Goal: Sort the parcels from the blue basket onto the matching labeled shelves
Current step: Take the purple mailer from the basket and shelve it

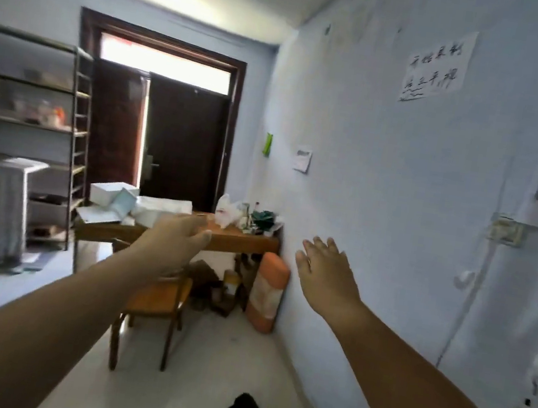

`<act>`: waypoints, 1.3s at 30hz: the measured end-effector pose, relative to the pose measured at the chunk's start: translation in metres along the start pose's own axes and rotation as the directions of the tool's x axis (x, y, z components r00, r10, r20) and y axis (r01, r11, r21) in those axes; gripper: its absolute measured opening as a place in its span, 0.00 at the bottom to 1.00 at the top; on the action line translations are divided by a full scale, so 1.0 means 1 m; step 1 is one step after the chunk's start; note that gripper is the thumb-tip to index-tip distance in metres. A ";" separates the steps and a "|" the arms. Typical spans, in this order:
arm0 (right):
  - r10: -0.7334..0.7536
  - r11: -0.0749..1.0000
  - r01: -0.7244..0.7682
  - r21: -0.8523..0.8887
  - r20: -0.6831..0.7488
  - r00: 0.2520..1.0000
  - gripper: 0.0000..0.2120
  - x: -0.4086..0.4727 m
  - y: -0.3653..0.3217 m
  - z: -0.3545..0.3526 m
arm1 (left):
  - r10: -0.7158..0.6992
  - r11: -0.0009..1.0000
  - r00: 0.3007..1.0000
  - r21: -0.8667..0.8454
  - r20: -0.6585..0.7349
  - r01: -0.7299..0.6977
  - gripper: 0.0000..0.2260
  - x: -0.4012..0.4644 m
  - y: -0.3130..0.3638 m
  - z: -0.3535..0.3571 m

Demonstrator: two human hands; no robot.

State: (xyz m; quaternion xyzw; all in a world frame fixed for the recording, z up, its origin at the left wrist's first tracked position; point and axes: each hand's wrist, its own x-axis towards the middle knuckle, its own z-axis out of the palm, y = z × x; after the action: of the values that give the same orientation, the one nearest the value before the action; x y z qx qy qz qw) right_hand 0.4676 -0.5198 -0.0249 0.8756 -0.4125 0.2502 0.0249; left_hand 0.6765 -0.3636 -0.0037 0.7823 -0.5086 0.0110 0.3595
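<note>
Pale blue walls (383,192) and a white glossy floor (203,367) fill my view of a narrow room, blurred at the left edge. I count one wooden desk (241,243) against the right wall, one wooden chair (153,301) tucked before it, and one metal shelf rack (76,128) on the left. White boxy parcels (113,194) are piled on the desk; I can't count them surely. No blue basket shows. My left hand (174,242) and right hand (327,274) both hang in the air, fingers straight and slightly spread, holding nothing. One handwritten paper sheet (435,68) is stuck on the wall.
</note>
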 end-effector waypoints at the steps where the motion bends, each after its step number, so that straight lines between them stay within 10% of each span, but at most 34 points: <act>1: -0.022 1.000 0.022 0.000 0.023 1.000 0.28 0.005 -0.010 0.013 | -0.025 0.999 1.000 0.027 0.001 0.025 0.14 -0.006 -0.017 -0.002; 14: -0.249 0.938 0.180 0.298 0.212 0.945 0.26 0.023 -0.003 0.131 | -0.429 0.902 0.892 -0.025 -0.139 0.430 0.17 -0.044 -0.092 0.087; 22: -0.231 0.957 0.073 0.282 0.585 0.777 0.29 -0.047 0.063 0.310 | -0.699 0.709 0.706 -0.018 0.113 0.705 0.17 -0.115 -0.176 0.258; 30: -0.046 0.962 -0.210 0.176 0.858 0.511 0.22 -0.210 0.117 0.556 | -0.829 0.442 0.369 0.088 0.419 0.893 0.16 -0.238 -0.315 0.487; 39: 0.113 0.963 -0.249 -0.104 0.993 0.020 0.15 -0.451 0.179 0.860 | -0.797 0.173 -0.009 0.241 0.604 0.955 0.09 -0.429 -0.465 0.782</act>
State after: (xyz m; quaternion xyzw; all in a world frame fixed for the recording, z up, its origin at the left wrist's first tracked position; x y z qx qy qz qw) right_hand 0.4544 -0.5321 -1.0122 0.7449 -0.4098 -0.4008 -0.3414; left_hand 0.5710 -0.3705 -1.0040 0.8234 0.0231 -0.5355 0.1864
